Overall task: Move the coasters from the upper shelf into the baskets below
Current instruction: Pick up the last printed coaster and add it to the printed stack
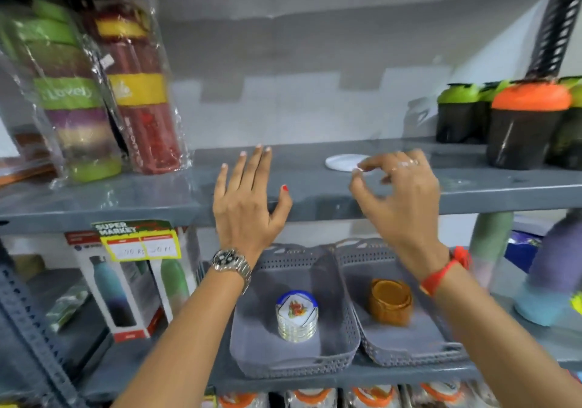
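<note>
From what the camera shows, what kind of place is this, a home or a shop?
Most likely a shop: a price tag printed "SUPER MARKET" hangs on the grey shelf, boxed bottles stand below it, and wrapped bottles and several alike shakers stand on it.

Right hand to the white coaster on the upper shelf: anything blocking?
Nothing visible. The white coaster lies flat on the upper shelf, and the right hand sits just in front of it, fingertips at its near edge. The shaker bottles stand well off to the right.
</note>
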